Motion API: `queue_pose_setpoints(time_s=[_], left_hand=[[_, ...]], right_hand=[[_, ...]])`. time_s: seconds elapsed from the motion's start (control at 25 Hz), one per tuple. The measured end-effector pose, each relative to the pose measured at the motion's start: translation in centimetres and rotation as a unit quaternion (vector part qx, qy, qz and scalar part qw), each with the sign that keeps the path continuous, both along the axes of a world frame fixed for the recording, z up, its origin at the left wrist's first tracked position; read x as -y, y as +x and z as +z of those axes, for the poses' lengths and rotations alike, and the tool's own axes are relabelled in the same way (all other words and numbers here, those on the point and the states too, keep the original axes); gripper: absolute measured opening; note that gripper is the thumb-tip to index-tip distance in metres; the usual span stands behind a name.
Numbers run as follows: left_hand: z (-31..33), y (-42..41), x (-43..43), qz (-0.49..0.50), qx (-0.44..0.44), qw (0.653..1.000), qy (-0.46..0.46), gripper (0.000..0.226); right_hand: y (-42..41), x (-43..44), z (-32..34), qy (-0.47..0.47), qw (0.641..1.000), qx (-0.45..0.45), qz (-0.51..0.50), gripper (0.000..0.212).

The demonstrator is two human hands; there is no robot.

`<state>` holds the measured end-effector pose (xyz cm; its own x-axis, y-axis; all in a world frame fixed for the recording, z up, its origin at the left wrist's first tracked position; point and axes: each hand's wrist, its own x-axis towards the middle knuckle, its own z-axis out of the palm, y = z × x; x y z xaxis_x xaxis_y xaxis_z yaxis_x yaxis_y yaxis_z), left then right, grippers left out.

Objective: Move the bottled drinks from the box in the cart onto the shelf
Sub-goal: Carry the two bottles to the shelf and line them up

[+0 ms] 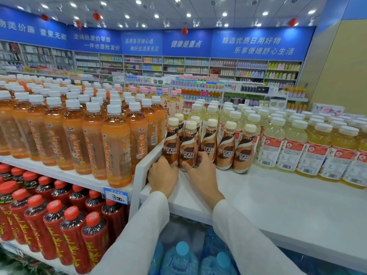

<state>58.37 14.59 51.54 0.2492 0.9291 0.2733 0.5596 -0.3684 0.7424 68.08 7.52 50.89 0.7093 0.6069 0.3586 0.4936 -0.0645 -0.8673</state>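
The room was a retail store with a tiled ceiling (pixel 178 8) carrying recessed spot lights, a blue banner (pixel 258 44) with white lettering along the far walls, and stocked wall shelving (pixel 198 66) beneath it. The working surface was a white shelf (pixel 268 191), flat and bare across its front part. A white divider (pixel 147 155) bounded it on the left. Orange tea bottles (pixel 117 143) with white caps filled the adjoining bay beyond the divider, and pale yellow drinks (pixel 292 147) stood in rows on the right of the white shelf. Red-capped bottles (pixel 53 225) occupied the lower left tier, and blue water jugs (pixel 178 259) sat below the working surface. The coffee bottles (pixel 226 149), brown with cream caps, stood upright in a cluster at the back left of the shelf, just beside the divider. A price tag (pixel 116 196) hung on the orange bay's edge. The left hand (pixel 162 175) gripped the leftmost coffee bottle (pixel 171 143) near its base. The right hand (pixel 202 175) gripped the second coffee bottle (pixel 188 147), thumb in front.
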Motion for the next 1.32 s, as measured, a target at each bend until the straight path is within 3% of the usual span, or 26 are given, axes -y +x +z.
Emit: queue_pose_setpoints(time_s=[0.88,1.0,1.16,1.32], left_hand=[[-0.6,0.0,-0.1,-0.007,0.019,1.0,-0.001,0.042],[-0.9,-1.3,1.1,-0.039,0.04,0.998,0.011,0.045],[-0.9,-4.4,3.8,-0.074,0.051,0.996,-0.012,0.045],[-2.2,-9.6,8.1,-0.114,0.097,0.988,0.027,0.033]], right_hand=[[-0.4,0.3,0.2,-0.029,0.999,0.014,-0.011,0.056],[-0.9,1.8,0.4,-0.046,0.999,0.011,0.002,0.05],[-2.3,5.7,0.3,-0.149,0.985,0.082,0.015,0.048],[-4.5,11.8,-0.4,-0.14,0.982,0.116,0.047,0.049]])
